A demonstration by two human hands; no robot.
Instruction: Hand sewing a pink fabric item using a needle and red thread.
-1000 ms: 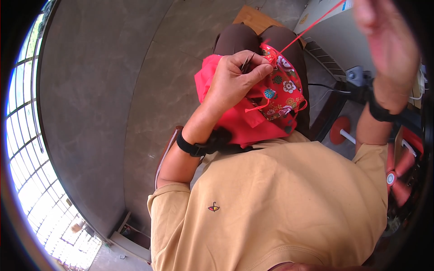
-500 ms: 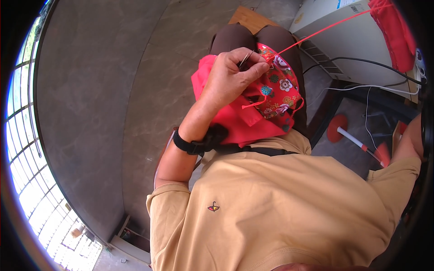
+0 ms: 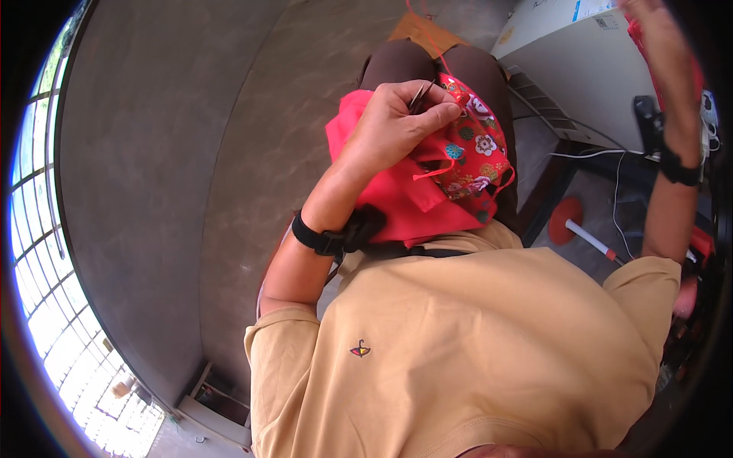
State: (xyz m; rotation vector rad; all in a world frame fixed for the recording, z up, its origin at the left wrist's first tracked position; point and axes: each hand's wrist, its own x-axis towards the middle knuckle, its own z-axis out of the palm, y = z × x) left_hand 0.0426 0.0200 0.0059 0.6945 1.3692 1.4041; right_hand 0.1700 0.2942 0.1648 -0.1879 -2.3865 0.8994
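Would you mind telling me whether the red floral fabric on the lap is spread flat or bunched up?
Bunched up: the red floral fabric lies crumpled in folds on the lap, pinched under the left hand.

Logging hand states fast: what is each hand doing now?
Left hand: closed, pinching the red floral fabric.
Right hand: raised at the frame edge; grip cannot be told.

Illumination is bright daylight. The source is the barred window (image 3: 46, 305) along the left rim, where the panes are overexposed to near white. The concrete floor (image 3: 229, 153) carries a soft sheen toward the centre and darkens toward the wall. The red patterned cloth (image 3: 466, 153) is saturated and sharply rendered. Fisheye distortion bends straight edges strongly near the rim, and black vignetting fills the corners. The right hand (image 3: 657, 30) at the upper right edge is slightly motion-blurred.
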